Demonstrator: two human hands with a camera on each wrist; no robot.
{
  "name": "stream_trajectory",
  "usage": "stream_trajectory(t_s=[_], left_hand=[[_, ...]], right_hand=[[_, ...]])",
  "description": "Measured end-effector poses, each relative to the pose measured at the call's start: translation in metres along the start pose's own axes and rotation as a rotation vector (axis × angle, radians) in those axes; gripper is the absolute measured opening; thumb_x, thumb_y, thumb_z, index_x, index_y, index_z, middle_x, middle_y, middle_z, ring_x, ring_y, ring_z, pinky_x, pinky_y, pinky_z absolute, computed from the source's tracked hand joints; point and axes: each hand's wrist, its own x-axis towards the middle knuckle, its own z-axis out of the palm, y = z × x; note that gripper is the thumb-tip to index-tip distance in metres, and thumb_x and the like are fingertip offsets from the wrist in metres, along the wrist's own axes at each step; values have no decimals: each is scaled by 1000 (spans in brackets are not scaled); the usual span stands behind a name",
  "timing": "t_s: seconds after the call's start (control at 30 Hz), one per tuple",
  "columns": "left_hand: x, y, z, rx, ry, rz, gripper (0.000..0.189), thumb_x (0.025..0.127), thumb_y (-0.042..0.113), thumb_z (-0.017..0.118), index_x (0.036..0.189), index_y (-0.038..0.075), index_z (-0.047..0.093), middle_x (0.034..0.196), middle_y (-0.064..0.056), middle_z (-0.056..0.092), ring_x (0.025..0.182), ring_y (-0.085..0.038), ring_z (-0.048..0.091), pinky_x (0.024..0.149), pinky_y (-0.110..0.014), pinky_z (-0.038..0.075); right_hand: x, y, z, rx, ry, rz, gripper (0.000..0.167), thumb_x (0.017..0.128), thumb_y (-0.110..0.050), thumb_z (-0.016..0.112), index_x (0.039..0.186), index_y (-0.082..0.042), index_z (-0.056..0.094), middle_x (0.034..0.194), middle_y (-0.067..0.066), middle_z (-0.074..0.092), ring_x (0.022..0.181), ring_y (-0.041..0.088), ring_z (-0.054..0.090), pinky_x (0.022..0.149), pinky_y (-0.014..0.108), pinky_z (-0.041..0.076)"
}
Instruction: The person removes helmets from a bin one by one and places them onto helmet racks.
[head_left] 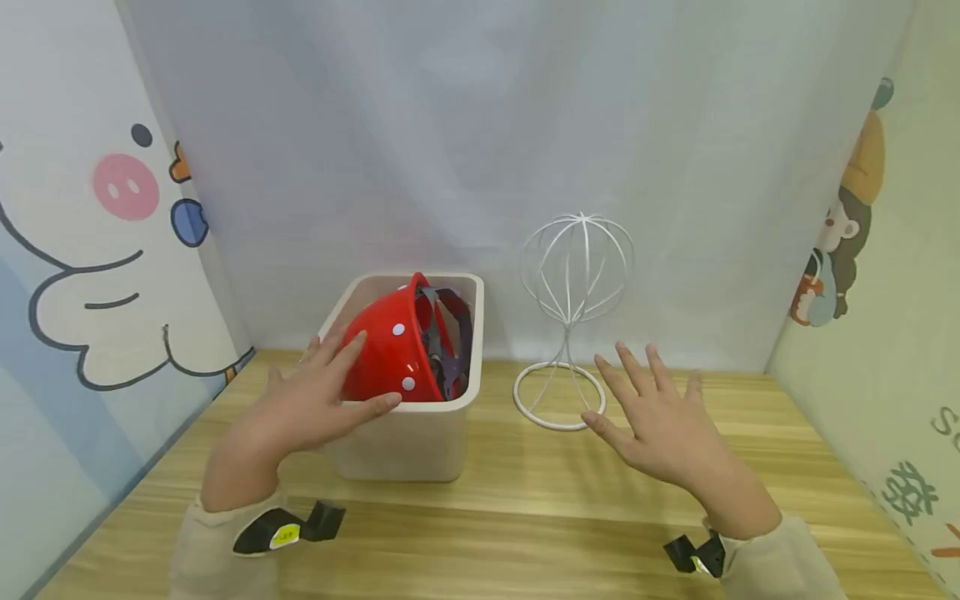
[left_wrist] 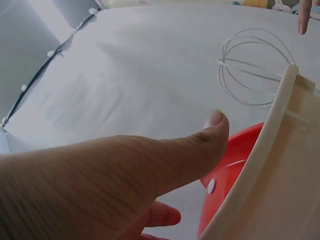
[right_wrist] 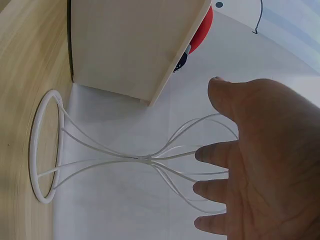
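A red hard hat [head_left: 386, 350] with white dots and dark inner straps lies tilted on its side in a cream plastic bin [head_left: 401, 446]. My left hand [head_left: 318, 404] is over the bin's left front edge with its fingers spread beside the hard hat's shell; whether they touch it I cannot tell. In the left wrist view the thumb [left_wrist: 200, 147] extends straight in front of the red shell. A white wire hat stand [head_left: 567, 321] stands upright to the bin's right. My right hand [head_left: 667, 429], fingers spread and holding nothing, hovers in front and to the right of the stand's ring base.
The wooden table [head_left: 525, 542] runs back to a pale curtain [head_left: 480, 150]. Cartoon-printed panels stand on the left [head_left: 90, 250] and right [head_left: 877, 375]. Black straps with small dark blocks are on both sleeves.
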Motion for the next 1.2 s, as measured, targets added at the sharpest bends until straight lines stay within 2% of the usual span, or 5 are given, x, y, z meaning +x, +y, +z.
stream_trajectory(t_s=[0.2, 0.4, 0.63, 0.97, 1.2], left_hand=[[3, -22, -1, -51, 2, 12, 111, 87, 70, 59, 162, 14, 0, 162, -28, 15, 144, -57, 12, 97, -85, 21], [4, -39, 0, -104, -68, -60, 121, 85, 75, 57, 158, -5, 3, 161, -34, 3, 144, -59, 8, 97, -78, 34], [4, -45, 0, -234, -112, -89, 122, 82, 73, 64, 157, -2, 5, 158, -30, 15, 138, -55, 26, 94, -70, 46], [4, -47, -2, -296, -89, -67, 117, 81, 68, 70, 159, 6, 8, 156, -25, 22, 136, -49, 30, 90, -64, 52], [3, -46, 0, -318, -88, -71, 118, 79, 67, 72, 159, 8, 9, 156, -25, 22, 136, -48, 31, 92, -63, 51]], right_hand=[[13, -19, 0, 213, 96, -116, 69, 101, -48, 55, 154, -7, 39, 159, 18, 34, 144, 45, 32, 108, 69, 31], [47, -57, -3, 587, 143, -189, 55, 102, -34, 59, 146, -3, 47, 146, 16, 52, 136, 32, 49, 110, 49, 41], [94, -108, 0, 1043, 39, -151, 58, 103, -29, 60, 152, -8, 36, 139, 17, 58, 129, 29, 57, 105, 43, 48], [157, -184, 4, 1117, -44, 125, 77, 102, -67, 22, 159, -15, 21, 142, 17, 51, 127, 35, 53, 104, 55, 45], [174, -205, 18, 837, 132, 266, 93, 92, -72, 47, 158, -13, 19, 152, 16, 28, 137, 35, 30, 102, 57, 46]])
